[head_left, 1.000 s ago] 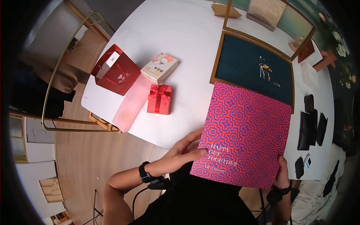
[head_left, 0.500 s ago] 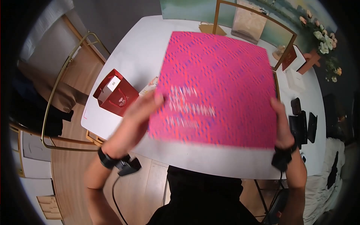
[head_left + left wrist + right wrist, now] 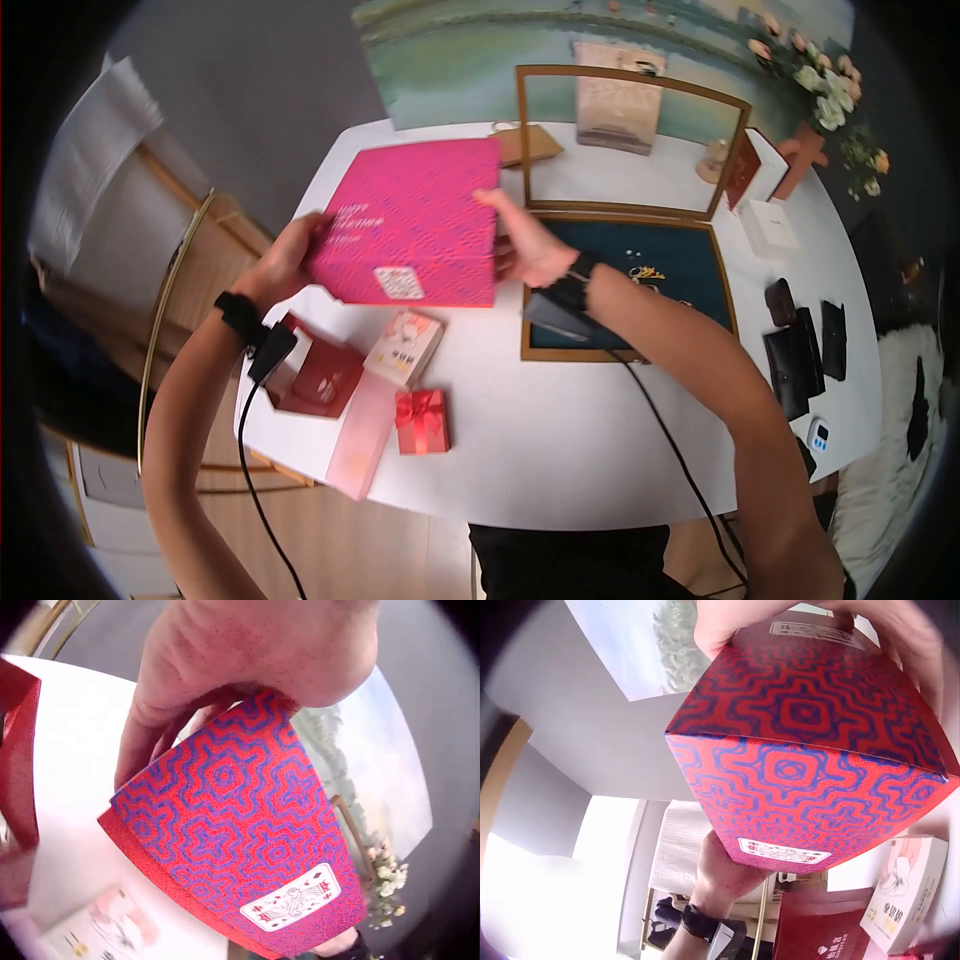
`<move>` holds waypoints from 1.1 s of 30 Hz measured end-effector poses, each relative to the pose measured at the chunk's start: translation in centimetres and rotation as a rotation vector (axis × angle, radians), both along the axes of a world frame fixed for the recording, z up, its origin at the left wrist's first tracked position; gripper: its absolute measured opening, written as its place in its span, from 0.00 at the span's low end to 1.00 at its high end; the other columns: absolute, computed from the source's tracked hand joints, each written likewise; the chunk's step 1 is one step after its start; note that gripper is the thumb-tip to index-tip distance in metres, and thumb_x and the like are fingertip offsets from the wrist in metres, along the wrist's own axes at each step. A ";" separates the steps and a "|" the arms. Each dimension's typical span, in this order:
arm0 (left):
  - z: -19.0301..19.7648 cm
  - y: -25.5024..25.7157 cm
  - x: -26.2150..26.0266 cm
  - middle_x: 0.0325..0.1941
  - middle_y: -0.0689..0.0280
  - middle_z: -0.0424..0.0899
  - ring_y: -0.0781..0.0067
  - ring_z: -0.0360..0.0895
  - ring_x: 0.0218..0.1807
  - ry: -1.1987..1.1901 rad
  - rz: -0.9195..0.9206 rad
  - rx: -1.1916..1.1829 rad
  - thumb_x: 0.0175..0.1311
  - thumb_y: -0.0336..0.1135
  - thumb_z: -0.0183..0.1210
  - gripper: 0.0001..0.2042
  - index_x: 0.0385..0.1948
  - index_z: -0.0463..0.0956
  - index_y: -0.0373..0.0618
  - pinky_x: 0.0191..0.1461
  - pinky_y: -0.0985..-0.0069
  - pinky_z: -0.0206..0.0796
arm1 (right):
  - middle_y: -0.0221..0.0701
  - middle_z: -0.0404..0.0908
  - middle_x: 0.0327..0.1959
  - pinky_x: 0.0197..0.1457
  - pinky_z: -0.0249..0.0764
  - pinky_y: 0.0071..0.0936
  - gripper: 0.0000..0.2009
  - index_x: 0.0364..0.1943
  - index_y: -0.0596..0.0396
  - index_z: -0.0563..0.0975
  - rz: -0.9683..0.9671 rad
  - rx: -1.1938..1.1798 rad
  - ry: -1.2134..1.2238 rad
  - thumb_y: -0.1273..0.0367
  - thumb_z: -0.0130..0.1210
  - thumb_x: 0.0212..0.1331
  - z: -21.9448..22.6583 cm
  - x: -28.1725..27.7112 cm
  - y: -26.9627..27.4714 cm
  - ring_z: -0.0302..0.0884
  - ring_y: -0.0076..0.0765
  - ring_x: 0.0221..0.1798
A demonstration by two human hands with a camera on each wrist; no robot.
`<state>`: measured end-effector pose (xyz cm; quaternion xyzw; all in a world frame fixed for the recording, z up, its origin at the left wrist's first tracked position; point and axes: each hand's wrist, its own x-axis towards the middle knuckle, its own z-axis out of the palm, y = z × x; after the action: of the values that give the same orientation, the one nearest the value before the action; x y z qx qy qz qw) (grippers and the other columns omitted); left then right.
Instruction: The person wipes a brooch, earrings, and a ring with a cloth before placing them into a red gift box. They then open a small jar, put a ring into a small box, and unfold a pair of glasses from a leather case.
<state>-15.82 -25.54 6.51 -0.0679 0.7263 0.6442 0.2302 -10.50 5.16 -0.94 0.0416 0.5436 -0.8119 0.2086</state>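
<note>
Both hands hold a large pink-red and blue patterned box (image 3: 420, 205) over the far left of the table (image 3: 490, 440). My left hand (image 3: 284, 264) grips its left end, and my right hand (image 3: 532, 248) grips the right end with the thumb on top. White lettering shows on the top, and a white label (image 3: 292, 898) on the side facing me. Nearer to me are a red paper bag (image 3: 330, 378), a cream printed box (image 3: 405, 346) and a small red gift box (image 3: 420, 420) with a ribbon bow.
Right of the hands stands a teal-lined display case (image 3: 690, 250) with its framed lid raised and gold jewellery (image 3: 648, 273) inside. A pink sheet (image 3: 358, 445) hangs over the front edge. Black cases (image 3: 788, 368), a white box (image 3: 768, 230) and a flower vase (image 3: 800, 158) stand at the right.
Both hands have carried the patterned box from in front of my body out to the far left of the table. Its labelled side now shows, and the display case is back in sight.
</note>
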 end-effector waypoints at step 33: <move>-4.0 3.2 -0.3 0.59 0.57 0.76 0.72 0.72 0.59 0.554 -0.404 -0.628 0.67 0.36 0.61 0.28 0.64 0.64 0.30 0.62 0.74 0.65 | 0.31 0.76 0.28 0.29 0.72 0.28 0.21 0.40 0.62 0.79 0.087 0.517 0.365 0.54 0.58 0.60 -1.0 -3.4 0.7 0.72 0.27 0.28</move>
<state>-16.07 -22.36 2.54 0.1833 0.9190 0.3290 0.1166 -13.88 5.87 -1.93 -0.0763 0.7615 -0.6315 0.1245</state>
